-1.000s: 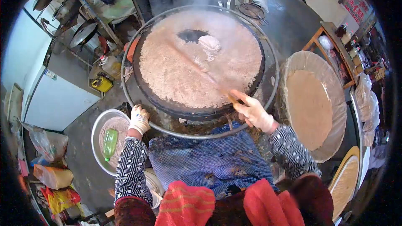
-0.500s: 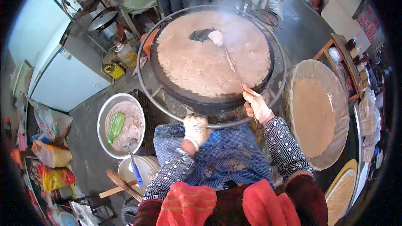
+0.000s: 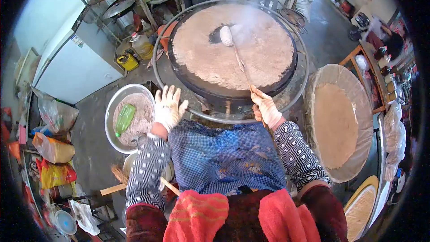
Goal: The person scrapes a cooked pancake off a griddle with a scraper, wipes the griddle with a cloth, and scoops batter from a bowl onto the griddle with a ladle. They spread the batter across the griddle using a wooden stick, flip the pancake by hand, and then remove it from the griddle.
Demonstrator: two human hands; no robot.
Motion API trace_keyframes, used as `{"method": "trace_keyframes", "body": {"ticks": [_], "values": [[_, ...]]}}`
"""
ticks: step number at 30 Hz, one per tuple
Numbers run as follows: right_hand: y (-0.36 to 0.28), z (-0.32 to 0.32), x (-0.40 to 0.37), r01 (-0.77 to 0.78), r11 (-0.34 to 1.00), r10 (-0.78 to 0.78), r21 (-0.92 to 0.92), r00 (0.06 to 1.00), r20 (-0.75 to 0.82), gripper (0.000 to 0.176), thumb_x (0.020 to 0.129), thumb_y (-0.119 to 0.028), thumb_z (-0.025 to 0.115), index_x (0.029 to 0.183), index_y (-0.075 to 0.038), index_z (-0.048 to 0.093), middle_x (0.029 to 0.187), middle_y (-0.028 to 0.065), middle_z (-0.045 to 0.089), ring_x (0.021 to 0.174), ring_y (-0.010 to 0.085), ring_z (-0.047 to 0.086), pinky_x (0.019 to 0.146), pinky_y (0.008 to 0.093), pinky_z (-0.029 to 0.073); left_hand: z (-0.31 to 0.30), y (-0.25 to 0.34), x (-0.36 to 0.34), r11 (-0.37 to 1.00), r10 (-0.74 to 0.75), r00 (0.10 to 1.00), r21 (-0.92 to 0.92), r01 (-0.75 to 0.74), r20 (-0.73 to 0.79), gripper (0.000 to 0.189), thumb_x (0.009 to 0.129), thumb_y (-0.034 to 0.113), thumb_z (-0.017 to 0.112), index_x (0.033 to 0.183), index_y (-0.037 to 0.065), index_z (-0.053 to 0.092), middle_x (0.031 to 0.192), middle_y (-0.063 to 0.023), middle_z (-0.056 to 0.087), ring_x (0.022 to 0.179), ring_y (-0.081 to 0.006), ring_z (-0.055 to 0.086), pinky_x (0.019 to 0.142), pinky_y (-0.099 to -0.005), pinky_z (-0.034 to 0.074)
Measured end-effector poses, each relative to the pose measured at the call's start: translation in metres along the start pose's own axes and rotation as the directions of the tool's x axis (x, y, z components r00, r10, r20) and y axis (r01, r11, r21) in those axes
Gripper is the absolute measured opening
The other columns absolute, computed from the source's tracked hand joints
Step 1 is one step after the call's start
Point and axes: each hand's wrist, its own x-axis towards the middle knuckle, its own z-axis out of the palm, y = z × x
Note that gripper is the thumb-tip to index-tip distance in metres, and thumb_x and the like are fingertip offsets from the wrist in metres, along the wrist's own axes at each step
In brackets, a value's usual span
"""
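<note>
A large round griddle stands in front of me, spread with a thin brownish-pink layer of batter that steams at the back. My right hand, in a whitish glove, is closed around a thin wooden stick. At the stick's far end a pale rounded lump rests beside a dark bare patch in the layer. My left hand, also gloved, is held with its fingers spread and nothing in it. It is between the metal ring around the griddle and a metal bowl of pinkish mixture with a green bottle.
To my right, a round plastic-covered tray bears a brown flat sheet. A wooden shelf stands behind it. On the left are a white fridge, a yellow jug and a broom. Blue checked cloth covers my lap.
My left hand has left the ring's front edge and moved left toward the bowl, opening its fingers. The pale lump on the stick has shifted slightly left. My view has turned a little.
</note>
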Motion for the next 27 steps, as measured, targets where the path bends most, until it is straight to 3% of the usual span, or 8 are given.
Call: {"method": "trace_keyframes", "body": {"ticks": [4,9,13,15,17,21,23,27], "values": [[0.006,0.000,-0.007,-0.023,0.991,0.008,0.133,0.994,0.110,0.033,0.095,-0.027,0.061,0.128,-0.026,0.057,0.056,-0.0010,0.045,0.039,0.0083,0.037,0.035,0.0257,0.032,0.024,0.002,0.007,0.989,0.090,0.883,0.063,-0.134,0.461,0.042,0.089,0.044,0.053,0.100,0.006,0.066,0.113,-0.0173,0.061,0.121,-0.0341,0.049,0.113,-0.0494,0.021],[0.011,-0.008,-0.024,0.135,0.981,-0.137,0.137,0.990,0.009,0.041,0.095,-0.027,0.061,0.135,-0.021,0.053,0.058,-0.0006,0.048,0.039,0.0075,0.037,0.035,0.0238,0.032,0.004,0.099,-0.003,0.994,0.027,0.907,-0.107,0.020,0.420,0.041,0.085,0.047,0.057,0.088,0.008,0.070,0.090,-0.0123,0.067,0.097,-0.0307,0.060,0.102,-0.0475,0.034],[0.044,-0.010,-0.026,0.162,0.980,-0.156,0.114,0.986,-0.060,0.046,0.094,-0.026,0.063,0.138,-0.020,0.051,0.059,-0.0005,0.048,0.039,0.0081,0.040,0.033,0.0245,0.034,0.004,0.186,-0.014,0.960,0.061,0.940,-0.278,0.037,0.335,0.044,0.081,0.045,0.064,0.100,0.005,0.064,0.096,-0.0145,0.065,0.096,-0.0308,0.060,0.100,-0.0486,0.035],[0.048,-0.006,-0.038,0.114,0.989,-0.108,0.098,0.992,-0.063,0.045,0.094,-0.027,0.063,0.137,-0.020,0.053,0.059,-0.0004,0.048,0.038,0.0083,0.039,0.033,0.0244,0.034,-0.006,0.219,-0.033,0.916,0.133,0.991,-0.378,-0.135,-0.032,0.047,0.081,0.041,0.066,0.108,0.003,0.060,0.109,-0.0179,0.062,0.100,-0.0329,0.059,0.100,-0.0480,0.035],[0.053,-0.007,-0.045,0.121,0.989,-0.117,0.086,0.992,-0.052,0.043,0.094,-0.027,0.063,0.136,-0.021,0.054,0.060,-0.0002,0.048,0.039,0.0081,0.039,0.033,0.0245,0.034,-0.053,0.215,-0.043,0.684,0.289,0.943,-0.724,-0.084,0.164,0.045,0.087,0.033,0.065,0.116,-0.001,0.058,0.117,-0.0198,0.059,0.110,-0.0371,0.056,0.098,-0.0431,0.042],[0.060,0.007,-0.059,0.054,0.995,-0.050,0.084,0.997,-0.050,0.041,0.094,-0.027,0.062,0.135,-0.025,0.055,0.060,0.0001,0.048,0.039,0.0089,0.041,0.035,0.0264,0.036,-0.098,0.133,-0.061,0.648,-0.010,0.997,-0.759,0.061,0.072,0.040,0.087,0.030,0.066,0.114,0.001,0.059,0.111,-0.0193,0.062,0.103,-0.0372,0.059,0.093,-0.0446,0.045],[0.061,0.021,-0.066,0.053,0.995,-0.048,0.083,0.998,-0.051,0.043,0.094,-0.027,0.062,0.136,-0.025,0.054,0.059,0.0003,0.048,0.038,0.0094,0.041,0.035,0.0260,0.036,-0.079,0.066,-0.084,0.760,-0.289,0.953,-0.584,0.284,0.087,0.041,0.089,0.030,0.064,0.117,0.000,0.060,0.110,-0.0204,0.063,0.103,-0.0375,0.059,0.095,-0.0442,0.044],[0.061,0.022,-0.060,-0.014,0.910,-0.020,0.413,0.997,0.077,0.041,0.094,-0.029,0.062,0.133,-0.026,0.054,0.058,-0.0009,0.048,0.039,0.0086,0.040,0.036,0.0252,0.032,-0.003,-0.047,-0.186,0.786,-0.618,0.653,0.307,0.537,0.438,0.070,0.090,0.044,0.057,0.136,-0.005,0.040,0.136,-0.0246,0.047,0.117,-0.0364,0.055,0.102,-0.0444,0.041]]}}
